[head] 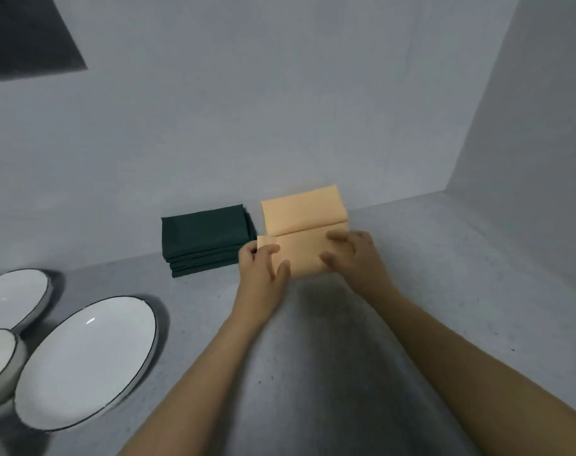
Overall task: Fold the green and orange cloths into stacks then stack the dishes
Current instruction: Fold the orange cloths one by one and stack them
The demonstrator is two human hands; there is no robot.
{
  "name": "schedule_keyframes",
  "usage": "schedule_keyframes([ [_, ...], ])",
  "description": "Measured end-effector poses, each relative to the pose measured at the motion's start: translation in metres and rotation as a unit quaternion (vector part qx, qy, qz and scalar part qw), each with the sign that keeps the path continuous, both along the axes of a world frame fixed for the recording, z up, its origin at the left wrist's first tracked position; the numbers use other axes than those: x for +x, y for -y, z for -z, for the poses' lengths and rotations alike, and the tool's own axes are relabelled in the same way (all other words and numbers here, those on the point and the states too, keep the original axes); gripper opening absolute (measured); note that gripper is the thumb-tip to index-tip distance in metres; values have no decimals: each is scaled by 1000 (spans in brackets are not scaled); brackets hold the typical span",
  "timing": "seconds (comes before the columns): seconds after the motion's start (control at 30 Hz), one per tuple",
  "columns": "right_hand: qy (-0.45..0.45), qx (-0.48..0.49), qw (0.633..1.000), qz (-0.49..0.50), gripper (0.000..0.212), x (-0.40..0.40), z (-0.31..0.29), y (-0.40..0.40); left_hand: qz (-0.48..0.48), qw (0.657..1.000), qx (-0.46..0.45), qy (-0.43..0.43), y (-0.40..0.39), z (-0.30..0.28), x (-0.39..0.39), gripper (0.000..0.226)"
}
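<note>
Orange folded cloth (295,253) is pinched at both ends by left hand (263,268) and right hand (354,255); squaring edges over the orange stack (304,209) looks key.

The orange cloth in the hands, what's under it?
Beneath the orange cloth, gripped by the left hand and right hand, the far part of another folded orange cloth shows. Whether they touch, and what lies lower, is hidden.

Dim, cool, even light. A soft dark shadow falls on the grey speckled countertop (444,291) between the forearms (perhaps the person's own). Small glints mark the white dark-rimmed plates (86,363). Edges bow; everything looks slightly soft.
</note>
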State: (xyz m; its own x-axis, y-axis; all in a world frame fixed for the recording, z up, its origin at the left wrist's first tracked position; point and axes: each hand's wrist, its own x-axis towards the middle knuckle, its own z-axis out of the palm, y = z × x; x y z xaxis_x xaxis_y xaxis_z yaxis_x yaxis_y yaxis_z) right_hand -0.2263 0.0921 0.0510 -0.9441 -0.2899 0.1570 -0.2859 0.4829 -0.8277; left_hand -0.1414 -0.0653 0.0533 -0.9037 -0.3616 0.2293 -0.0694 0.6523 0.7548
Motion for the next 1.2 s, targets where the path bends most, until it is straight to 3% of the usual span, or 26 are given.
schedule_keyframes([
  [0.23,-16,68,997,-17,45,-87,-44,28,-26,999,6,46,16,-38,-85,47],
  [0.4,-16,154,987,-39,47,-121,-40,42,-74,994,-26,81,16,-27,-120,45],
  [0.5,-33,194,980,-33,42,-120,-24,45,-123,981,-94,120,6,-10,-126,48],
  [0.6,-82,247,966,-3,44,-114,-2,45,-129,966,-169,148,-9,-1,-132,69],
  [0.8,-34,328,944,2,85,-112,21,40,-139,951,-160,227,-18,27,-138,86],
  [0.9,-6,321,947,1,86,-112,32,40,-141,947,-158,241,-18,37,-138,94],
  [1.1,-7,286,958,-4,84,-115,37,43,-146,952,-172,208,-10,48,-145,91],
  [1.2,20,297,954,-25,77,-117,35,42,-133,946,-180,236,-12,41,-144,93],
])
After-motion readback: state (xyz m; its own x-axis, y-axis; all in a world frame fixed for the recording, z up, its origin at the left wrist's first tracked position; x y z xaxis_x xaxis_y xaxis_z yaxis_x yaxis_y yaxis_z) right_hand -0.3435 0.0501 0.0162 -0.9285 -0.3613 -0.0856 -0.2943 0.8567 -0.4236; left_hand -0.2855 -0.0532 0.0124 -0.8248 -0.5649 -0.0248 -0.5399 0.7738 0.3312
